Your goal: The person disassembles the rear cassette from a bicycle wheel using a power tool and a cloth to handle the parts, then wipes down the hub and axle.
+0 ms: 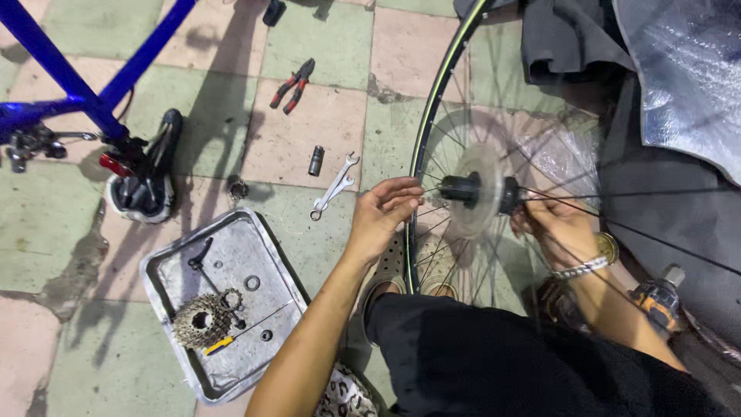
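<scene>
Bicycle wheel (421,147) stood upright between the two hands, its black rim edge-on to the camera and its hub (463,188) level with both. Left hand (384,212) was at the near side of the rim, fingers curled loosely together with the fingertips (411,194) touching the spokes just short of the hub; it gripped nothing that could be confirmed. Right hand (557,225) was behind the spokes on the far side, closed about the axle end (511,194); a bracelet (580,268) sat at its wrist. A clear plastic spoke guard (475,202) lay between the hands. Left of the left hand, close by on the tiles, lay a combination wrench (334,186) and a small black socket (316,161). Below and left of that hand, a metal tray (166,266) held a cassette (201,320). Red-handled pliers (292,85) lay farther off.
</scene>
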